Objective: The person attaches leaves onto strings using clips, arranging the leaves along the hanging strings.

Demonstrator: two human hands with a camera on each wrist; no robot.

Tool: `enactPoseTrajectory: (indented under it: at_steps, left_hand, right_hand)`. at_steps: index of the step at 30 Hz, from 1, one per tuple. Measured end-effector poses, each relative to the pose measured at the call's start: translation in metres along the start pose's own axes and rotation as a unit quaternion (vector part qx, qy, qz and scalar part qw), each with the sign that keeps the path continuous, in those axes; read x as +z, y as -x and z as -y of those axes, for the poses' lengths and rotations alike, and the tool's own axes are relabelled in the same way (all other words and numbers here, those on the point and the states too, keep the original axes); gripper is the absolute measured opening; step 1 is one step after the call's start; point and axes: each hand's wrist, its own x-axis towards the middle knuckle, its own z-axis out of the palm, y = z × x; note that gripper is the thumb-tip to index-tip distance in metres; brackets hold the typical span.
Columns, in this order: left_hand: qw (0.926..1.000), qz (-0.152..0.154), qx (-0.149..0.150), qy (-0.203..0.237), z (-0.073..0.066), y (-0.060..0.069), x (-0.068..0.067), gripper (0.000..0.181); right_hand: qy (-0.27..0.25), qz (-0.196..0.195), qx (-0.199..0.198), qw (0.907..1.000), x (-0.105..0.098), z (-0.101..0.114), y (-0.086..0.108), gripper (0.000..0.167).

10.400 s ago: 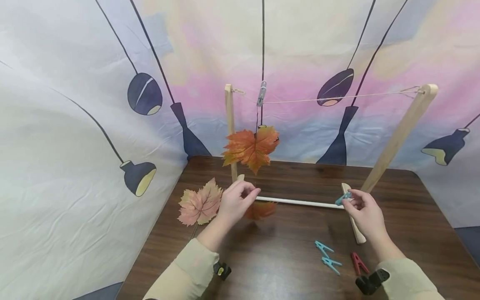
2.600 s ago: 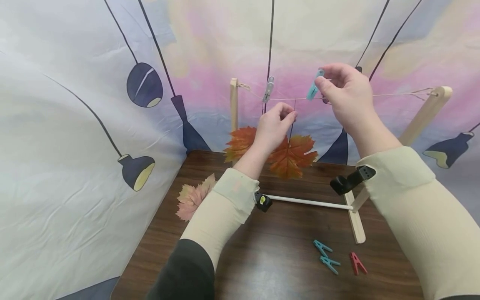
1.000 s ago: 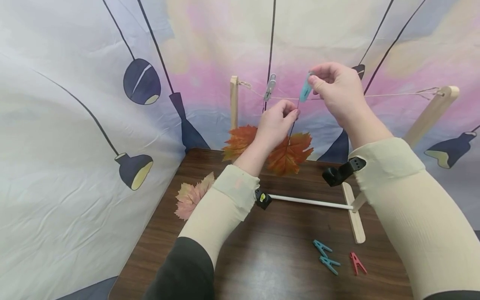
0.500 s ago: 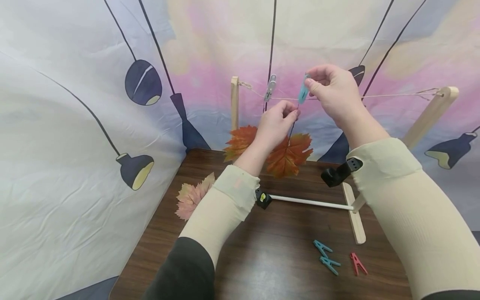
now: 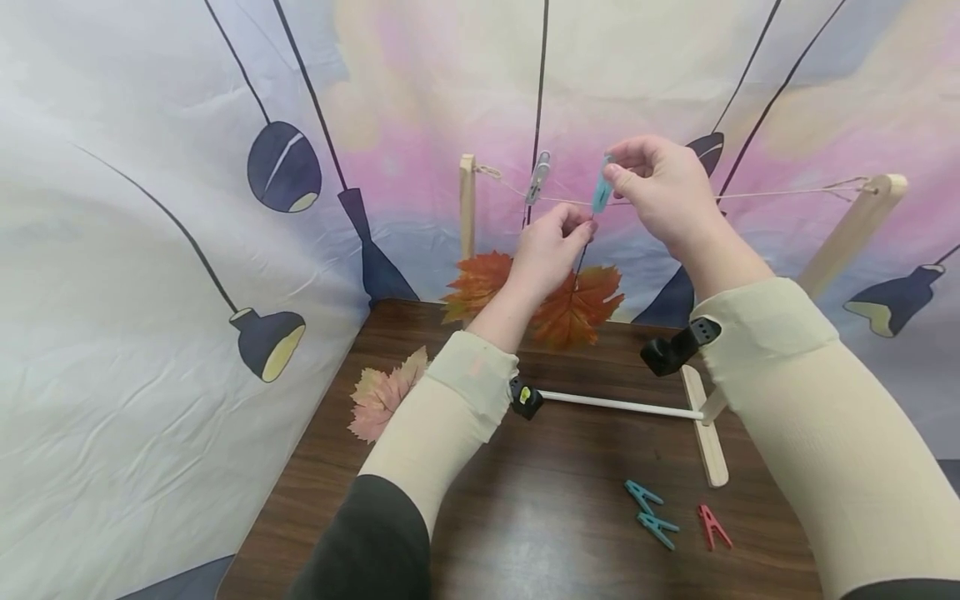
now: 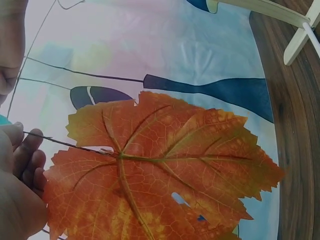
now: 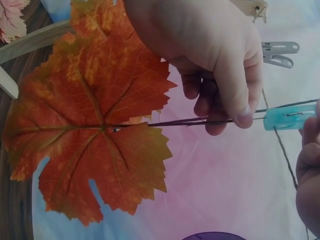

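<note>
a brown wood-grain table carries a wooden frame near its back edge, with a thin line strung between the two posts. the red-orange leaf in hand hangs below that line, over the table's back edge: broad, with toothed lobes, branching veins, olive-yellow tints at the margins and a few small gaps showing through. another orange leaf hangs beside it, partly behind the left forearm, and a pale pink leaf lies by the table's left edge.

the left hand pinches the dark, thin stem between thumb and fingers. the right hand grasps the upper end of a translucent teal clothespin, its nose down at the line and meeting the stem's tip; i cannot tell whether it bites on the stem. a grey clothespin sits on the line further left. a red clothespin and two teal ones lie well forward of the back edge, toward the table's right side.

about ten seconds earlier the red-orange leaf was down on the table by the white bar; now it is up. a second ago the teal clothespin was just right of the stem; now it is directly above it.
</note>
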Motion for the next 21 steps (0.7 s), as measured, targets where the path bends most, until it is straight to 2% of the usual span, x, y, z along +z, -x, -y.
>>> enactPoseTrajectory:
  at_steps: [21]
  left_hand:
    - [0.9999, 0.007, -0.005, 0.006, 0.0037, 0.0015, 0.0013, 0.017]
  right_hand:
    - [0.05, 0.026, 0.019, 0.9983, -0.0004, -0.003, 0.0025, 0.049]
